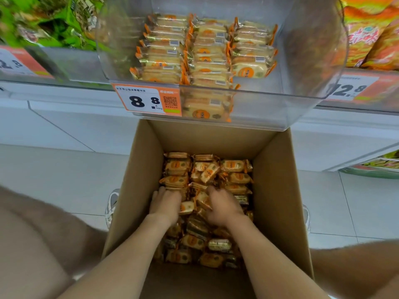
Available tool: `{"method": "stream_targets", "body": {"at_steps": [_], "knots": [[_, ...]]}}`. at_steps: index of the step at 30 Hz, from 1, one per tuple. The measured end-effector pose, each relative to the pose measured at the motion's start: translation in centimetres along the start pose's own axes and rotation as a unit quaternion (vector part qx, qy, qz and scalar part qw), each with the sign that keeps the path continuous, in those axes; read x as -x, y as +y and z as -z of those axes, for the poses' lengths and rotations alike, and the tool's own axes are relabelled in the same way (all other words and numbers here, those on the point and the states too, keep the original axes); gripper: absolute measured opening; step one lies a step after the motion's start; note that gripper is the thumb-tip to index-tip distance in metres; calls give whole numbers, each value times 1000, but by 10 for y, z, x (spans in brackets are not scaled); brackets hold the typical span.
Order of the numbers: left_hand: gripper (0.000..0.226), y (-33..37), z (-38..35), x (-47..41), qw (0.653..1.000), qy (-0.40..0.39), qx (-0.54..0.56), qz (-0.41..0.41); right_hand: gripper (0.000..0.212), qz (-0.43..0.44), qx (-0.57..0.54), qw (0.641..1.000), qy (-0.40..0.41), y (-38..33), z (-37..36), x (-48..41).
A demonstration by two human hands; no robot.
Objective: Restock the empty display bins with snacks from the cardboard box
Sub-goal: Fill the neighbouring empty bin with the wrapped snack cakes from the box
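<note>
The floor [54,180] is laid with pale tiles, and a white shelf base [64,126] runs across it. A white sneaker [111,207] stands on the tiles left of centre, and the edge of a second sneaker [306,219] shows right of centre. Green packets [49,20] fill the upper-left compartment above a blurred orange-and-white price tag [19,61]. Orange bags [371,33] fill the upper-right compartment above a tag reading 12.8 [349,89], while the centre tag [149,100] reads 8.8 and carries a QR code.
</note>
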State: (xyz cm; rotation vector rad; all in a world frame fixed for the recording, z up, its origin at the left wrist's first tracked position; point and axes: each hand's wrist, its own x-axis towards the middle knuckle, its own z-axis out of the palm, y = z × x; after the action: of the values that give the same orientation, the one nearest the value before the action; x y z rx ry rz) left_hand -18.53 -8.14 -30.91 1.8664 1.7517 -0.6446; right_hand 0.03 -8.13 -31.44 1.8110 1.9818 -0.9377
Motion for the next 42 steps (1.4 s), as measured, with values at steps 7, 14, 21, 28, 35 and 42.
{"method": "stream_targets", "body": {"at_steps": [7,14,21,28,35,42], "knots": [[44,16,40,15,980,113,164,-17,48,-30,-215,942,258,3,62,37],[53,22,109,54,936,178,267,-146,43,147,-248,936,203,6,134,87],[62,19,169,115,863,172,394,-267,48,235,-177,929,226,5,182,138],[30,21,215,151,828,219,390,-337,51,264,-160,914,262,-6,212,175],[58,22,260,155,797,223,409,-385,45,264,-230,903,249,-3,273,191],[51,24,277,108,866,430,40,-250,47,114,113,893,420,-5,334,137]]}}
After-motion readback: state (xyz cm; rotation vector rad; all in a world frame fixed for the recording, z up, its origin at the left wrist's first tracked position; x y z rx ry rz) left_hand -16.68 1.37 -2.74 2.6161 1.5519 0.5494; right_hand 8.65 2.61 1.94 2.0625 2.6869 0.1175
